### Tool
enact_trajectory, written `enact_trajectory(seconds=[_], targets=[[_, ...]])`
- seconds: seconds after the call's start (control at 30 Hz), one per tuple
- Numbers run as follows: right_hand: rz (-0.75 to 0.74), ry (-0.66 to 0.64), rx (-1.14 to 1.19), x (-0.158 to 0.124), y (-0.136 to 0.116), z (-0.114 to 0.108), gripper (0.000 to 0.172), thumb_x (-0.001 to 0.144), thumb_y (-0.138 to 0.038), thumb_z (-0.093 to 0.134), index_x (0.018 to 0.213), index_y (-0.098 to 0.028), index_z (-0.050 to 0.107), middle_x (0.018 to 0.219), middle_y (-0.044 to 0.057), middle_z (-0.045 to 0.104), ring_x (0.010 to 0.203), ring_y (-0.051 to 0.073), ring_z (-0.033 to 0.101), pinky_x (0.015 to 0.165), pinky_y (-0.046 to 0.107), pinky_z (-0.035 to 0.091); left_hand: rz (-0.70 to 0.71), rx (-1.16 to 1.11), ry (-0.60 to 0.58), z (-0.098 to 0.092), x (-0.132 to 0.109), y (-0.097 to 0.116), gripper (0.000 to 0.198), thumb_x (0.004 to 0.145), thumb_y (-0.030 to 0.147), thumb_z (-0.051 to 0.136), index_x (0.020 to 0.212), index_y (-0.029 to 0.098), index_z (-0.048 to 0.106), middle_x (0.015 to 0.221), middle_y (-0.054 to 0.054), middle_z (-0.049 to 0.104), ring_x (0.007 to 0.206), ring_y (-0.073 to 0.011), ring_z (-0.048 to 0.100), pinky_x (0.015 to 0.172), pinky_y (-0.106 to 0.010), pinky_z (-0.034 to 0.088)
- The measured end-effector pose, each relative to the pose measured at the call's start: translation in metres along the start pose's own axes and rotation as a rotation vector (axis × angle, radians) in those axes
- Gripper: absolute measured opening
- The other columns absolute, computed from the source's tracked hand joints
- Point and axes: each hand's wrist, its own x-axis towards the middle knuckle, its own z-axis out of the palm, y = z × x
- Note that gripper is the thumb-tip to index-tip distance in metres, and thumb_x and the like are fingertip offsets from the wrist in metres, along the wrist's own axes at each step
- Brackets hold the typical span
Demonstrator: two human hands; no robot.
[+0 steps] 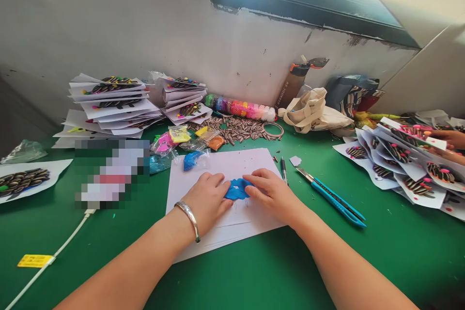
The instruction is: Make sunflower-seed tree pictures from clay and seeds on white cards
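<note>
Across the lower frame, a flat green tabletop [236, 286] meets a grey wall [145, 19]. At centre, left hand [207, 201] and right hand [271, 194], fingers loosely spread, touch flattened blue clay [240, 194] on white paper [247, 157]; striped seeds [236, 130] lie above, a blue-bodied cutter [332, 198] right.

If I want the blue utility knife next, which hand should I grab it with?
Probably your right hand. The blue utility knife lies to its right, while your left hand would have to cross past it. Both hands are on the blue clay now.
</note>
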Motion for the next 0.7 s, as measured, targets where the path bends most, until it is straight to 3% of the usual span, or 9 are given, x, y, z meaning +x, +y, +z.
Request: enact_trajectory(seconds=[0.17,0.37,0.53,0.7], targets=[[-0.051,0.005,-0.137,0.0008,-0.0030,0.0023,0.026,0.089,-0.033,0.055,0.110,-0.026,0.068,0.101,0.008,0.058,0.092,0.021,0.055,0.082,0.036,0.046,-0.004,-0.011,-0.006,-0.0003,0.0001,0.0006,0.025,0.087,0.031,0.057,0.106,0.017,0.062,0.109,-0.010,0.060,0.096,-0.0263,0.052,0.088,-0.041,0.045],[0.014,-0.014,0.024,0.0004,0.0013,0.0007,0.031,0.091,-0.033,0.053,0.119,-0.024,0.063,0.103,0.008,0.059,0.094,0.019,0.056,0.080,0.033,0.047,-0.009,-0.022,-0.009,0.0014,0.0000,-0.0003,0.026,0.087,0.032,0.056,0.107,0.016,0.062,0.110,-0.010,0.059,0.096,-0.0269,0.051,0.088,-0.042,0.045],[-0.058,-0.004,-0.090,0.0001,-0.0003,0.0026,0.025,0.089,-0.032,0.054,0.110,-0.026,0.068,0.104,0.008,0.058,0.093,0.021,0.054,0.083,0.036,0.045,-0.007,-0.013,0.015,0.0034,-0.0001,-0.0011,0.026,0.087,0.032,0.056,0.107,0.017,0.062,0.110,-0.010,0.059,0.095,-0.0261,0.051,0.087,-0.042,0.045],[-0.059,-0.003,-0.156,0.0001,-0.0052,0.0047,0.031,0.090,-0.035,0.054,0.118,-0.028,0.063,0.105,0.008,0.058,0.093,0.021,0.053,0.082,0.036,0.044,-0.007,-0.021,0.016,0.0038,-0.0012,-0.0011,0.025,0.086,0.032,0.057,0.106,0.018,0.062,0.108,-0.009,0.059,0.095,-0.0260,0.052,0.087,-0.041,0.045]])
